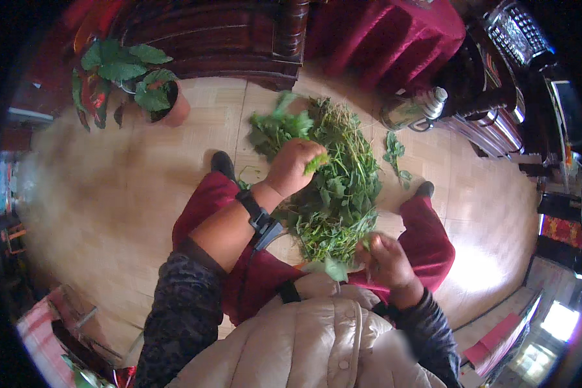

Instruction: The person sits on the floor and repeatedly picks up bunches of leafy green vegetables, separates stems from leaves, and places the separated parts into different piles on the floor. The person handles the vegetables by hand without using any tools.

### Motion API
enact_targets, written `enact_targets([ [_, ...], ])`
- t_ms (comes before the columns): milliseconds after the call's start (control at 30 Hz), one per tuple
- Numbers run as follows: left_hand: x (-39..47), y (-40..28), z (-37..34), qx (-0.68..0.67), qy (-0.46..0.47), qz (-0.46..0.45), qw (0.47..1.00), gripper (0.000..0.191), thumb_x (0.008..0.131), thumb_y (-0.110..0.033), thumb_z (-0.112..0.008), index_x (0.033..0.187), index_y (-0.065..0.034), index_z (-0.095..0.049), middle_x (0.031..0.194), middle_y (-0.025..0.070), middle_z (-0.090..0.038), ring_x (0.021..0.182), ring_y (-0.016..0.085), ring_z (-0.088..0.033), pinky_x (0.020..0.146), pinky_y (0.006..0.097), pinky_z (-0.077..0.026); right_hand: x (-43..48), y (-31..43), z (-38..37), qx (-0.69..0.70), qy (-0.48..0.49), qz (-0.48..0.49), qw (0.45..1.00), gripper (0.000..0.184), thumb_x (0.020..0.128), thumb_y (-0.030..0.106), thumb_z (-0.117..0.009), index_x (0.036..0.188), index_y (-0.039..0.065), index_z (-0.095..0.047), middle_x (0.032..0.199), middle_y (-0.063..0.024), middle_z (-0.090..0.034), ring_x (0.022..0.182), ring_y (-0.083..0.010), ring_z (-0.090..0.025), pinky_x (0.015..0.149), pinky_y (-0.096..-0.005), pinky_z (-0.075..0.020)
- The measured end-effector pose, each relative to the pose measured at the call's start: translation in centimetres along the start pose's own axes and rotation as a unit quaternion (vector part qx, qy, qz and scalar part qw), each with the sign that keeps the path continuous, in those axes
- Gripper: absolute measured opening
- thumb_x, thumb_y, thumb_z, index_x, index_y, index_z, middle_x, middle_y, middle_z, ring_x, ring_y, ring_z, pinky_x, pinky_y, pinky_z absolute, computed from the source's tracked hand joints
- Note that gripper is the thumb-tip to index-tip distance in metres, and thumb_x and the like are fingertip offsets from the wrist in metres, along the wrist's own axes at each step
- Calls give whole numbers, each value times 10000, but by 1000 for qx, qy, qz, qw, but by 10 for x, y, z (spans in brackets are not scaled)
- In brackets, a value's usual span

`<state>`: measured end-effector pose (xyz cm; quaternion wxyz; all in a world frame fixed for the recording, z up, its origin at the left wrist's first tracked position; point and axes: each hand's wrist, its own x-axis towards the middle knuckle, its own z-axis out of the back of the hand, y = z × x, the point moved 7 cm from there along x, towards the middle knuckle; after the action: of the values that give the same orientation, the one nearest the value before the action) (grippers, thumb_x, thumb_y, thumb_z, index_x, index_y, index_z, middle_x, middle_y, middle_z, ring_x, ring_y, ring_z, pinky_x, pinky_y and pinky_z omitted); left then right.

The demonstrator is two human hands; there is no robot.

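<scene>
My left hand point(293, 162) is closed around a bunch of leafy greens point(283, 123). The leaves stick out blurred on the far side, and cut-looking light green stems point(315, 165) show at the thumb side. Close to my lap, my right hand point(388, 264) pinches a small bit of green point(366, 241), mostly hidden by the fingers. A pale blurred leaf point(336, 269) is left of that hand, above my lap. Between my feet a large heap of leafy green stalks point(342, 182) covers the tiles, some of its stems yellowish.
A loose leafy sprig point(395, 155) lies right of the heap. Beyond it stands a flask-like container point(412, 111) with a handle. A potted plant point(174, 104) is at the far left, near dark carved wooden furniture point(213, 43). A red cloth point(393, 39) hangs at the back.
</scene>
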<state>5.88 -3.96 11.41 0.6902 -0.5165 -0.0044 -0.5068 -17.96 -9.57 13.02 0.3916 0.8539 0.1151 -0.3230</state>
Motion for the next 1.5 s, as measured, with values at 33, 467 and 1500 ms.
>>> enact_targets([
  [33,-3,14,-8,-71,17,95,993,131,710,-63,-649,829,-63,-595,774,63,-617,705,213,-582,682,333,-449,10,12,18,-324,-59,29,944,461,856,372,-590,1114,-7,-537,938,-98,-593,826,-176,-563,725,-302,-455],
  [467,4,-36,-29,-530,62,321,783,418,866,-277,-594,1187,-17,-529,1092,45,-611,981,100,-511,936,290,-354,-4,87,-17,-585,-226,386,677,853,674,311,-752,1326,-21,-313,1320,-228,-389,1226,-352,-384,1004,-394,-328],
  [1500,-13,-201,-169,-436,294,339,780,560,844,-287,-581,1315,-58,-383,1245,115,-491,1046,190,-532,888,290,-387,-395,-151,415,-281,-776,-4,565,349,709,252,-659,943,-1,-601,846,-177,-641,698,-270,-632,648,-385,-490],
])
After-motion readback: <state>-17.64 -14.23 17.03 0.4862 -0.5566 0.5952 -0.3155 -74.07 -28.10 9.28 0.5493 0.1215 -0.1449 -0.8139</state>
